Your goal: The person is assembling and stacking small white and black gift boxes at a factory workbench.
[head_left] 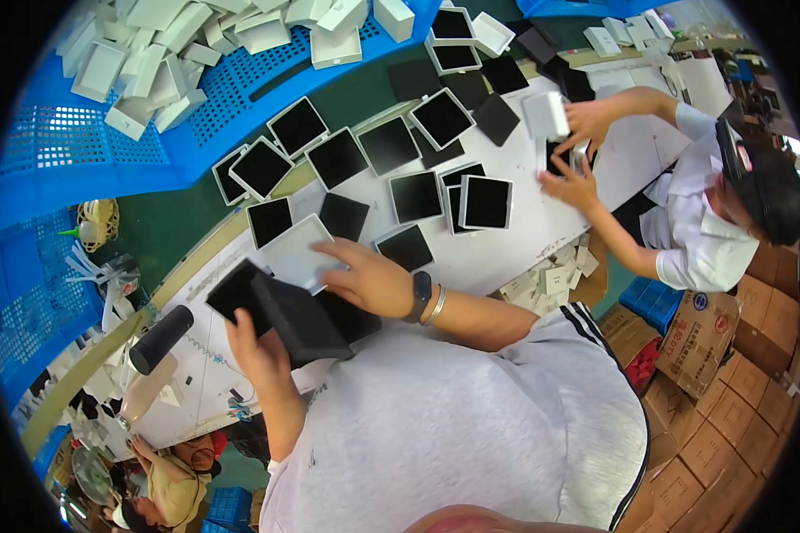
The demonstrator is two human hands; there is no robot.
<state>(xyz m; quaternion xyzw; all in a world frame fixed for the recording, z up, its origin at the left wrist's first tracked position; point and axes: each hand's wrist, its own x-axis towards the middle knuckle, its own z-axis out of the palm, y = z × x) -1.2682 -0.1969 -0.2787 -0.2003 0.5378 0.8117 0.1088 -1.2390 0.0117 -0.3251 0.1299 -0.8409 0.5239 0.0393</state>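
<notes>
My left hand (262, 352) curls around the near left edge of a stack of black foam pads (300, 318) held close to my chest. The pads are square and fan apart. Just beyond them lies a shallow white box (291, 252) with no black pad showing in it. Over the right edge of that box is my right hand (364, 277), its fingers apart and touching the white surface. Several white boxes with black insides, such as one box (336, 159), spread over the table beyond. A loose black pad (343, 216) rests beside the white box.
A blue perforated crate (231, 115) full of white boxes stands at the far left. At right, a co-worker's hands (573, 183) handle a small white box (545, 115). A black cylinder (162, 339) stands at left. Brown cartons (698, 346) pile up at lower right.
</notes>
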